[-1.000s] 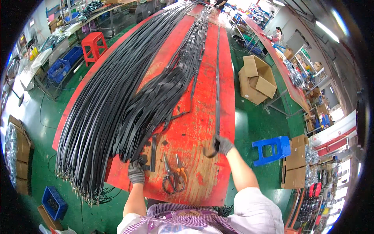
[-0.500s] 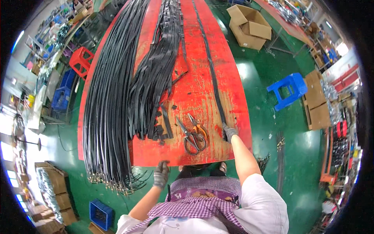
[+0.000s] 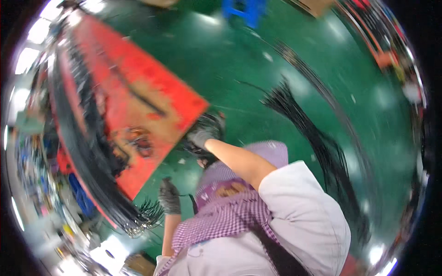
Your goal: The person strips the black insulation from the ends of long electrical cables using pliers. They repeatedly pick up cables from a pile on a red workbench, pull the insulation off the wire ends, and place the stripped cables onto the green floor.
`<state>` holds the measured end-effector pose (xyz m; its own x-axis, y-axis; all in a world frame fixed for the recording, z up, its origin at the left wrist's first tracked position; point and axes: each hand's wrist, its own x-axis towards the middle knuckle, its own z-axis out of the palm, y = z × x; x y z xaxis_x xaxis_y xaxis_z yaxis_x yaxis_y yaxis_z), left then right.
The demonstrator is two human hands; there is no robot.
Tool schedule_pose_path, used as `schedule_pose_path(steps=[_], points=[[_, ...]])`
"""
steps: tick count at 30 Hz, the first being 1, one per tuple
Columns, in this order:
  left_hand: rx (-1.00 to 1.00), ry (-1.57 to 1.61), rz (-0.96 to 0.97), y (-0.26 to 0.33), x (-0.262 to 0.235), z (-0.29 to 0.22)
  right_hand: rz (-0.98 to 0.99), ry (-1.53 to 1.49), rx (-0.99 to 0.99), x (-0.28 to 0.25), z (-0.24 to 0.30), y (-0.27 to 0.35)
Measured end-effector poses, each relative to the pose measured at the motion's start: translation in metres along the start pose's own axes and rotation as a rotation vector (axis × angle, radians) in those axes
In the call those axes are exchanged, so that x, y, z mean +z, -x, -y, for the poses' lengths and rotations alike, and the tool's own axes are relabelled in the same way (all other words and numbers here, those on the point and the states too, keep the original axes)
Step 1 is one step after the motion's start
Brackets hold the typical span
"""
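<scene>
Black cable bundle (image 3: pixel 94 168), left on red table (image 3: pixel 182 101), probably heavy, limp, best gripped at its near end; left hand (image 3: pixel 169 198), right hand (image 3: pixel 200 137): finger closure indiscernible.

The red surface (image 3: pixel 172 99) slants across the left side, blurred, bearing long black cables (image 3: pixel 87 161) and a dark strip (image 3: pixel 140 96). The gloved right hand (image 3: pixel 201 136) is beside its near corner; the gloved left hand (image 3: pixel 169 198) is off its edge. More black cables (image 3: pixel 315 138) lie on the green floor (image 3: pixel 230 55).
</scene>
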<state>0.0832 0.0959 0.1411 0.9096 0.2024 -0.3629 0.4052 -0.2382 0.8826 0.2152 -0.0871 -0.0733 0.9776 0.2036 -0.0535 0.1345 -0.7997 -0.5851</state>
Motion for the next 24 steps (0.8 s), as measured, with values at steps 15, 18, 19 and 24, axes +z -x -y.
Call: schedule_pose_path(steps=[15, 18, 19, 24], points=[[0.149, -0.413, 0.581, -0.029, 0.301, -0.077, 0.439, -0.541, 1.240, -0.158, -0.191, 0.457], [0.119, -0.514, 0.762, -0.028, 0.345, -0.086, 0.408, -0.578, 1.299, -0.160, -0.201, 0.453], [0.129, -0.659, 0.816, -0.058, 0.358, -0.053, 0.411, -0.588, 1.297, -0.172, -0.226, 0.453], [0.483, -1.040, 0.960, -0.063, 0.464, -0.077, 0.383, -0.684, 1.143, -0.258, -0.271, 0.439]])
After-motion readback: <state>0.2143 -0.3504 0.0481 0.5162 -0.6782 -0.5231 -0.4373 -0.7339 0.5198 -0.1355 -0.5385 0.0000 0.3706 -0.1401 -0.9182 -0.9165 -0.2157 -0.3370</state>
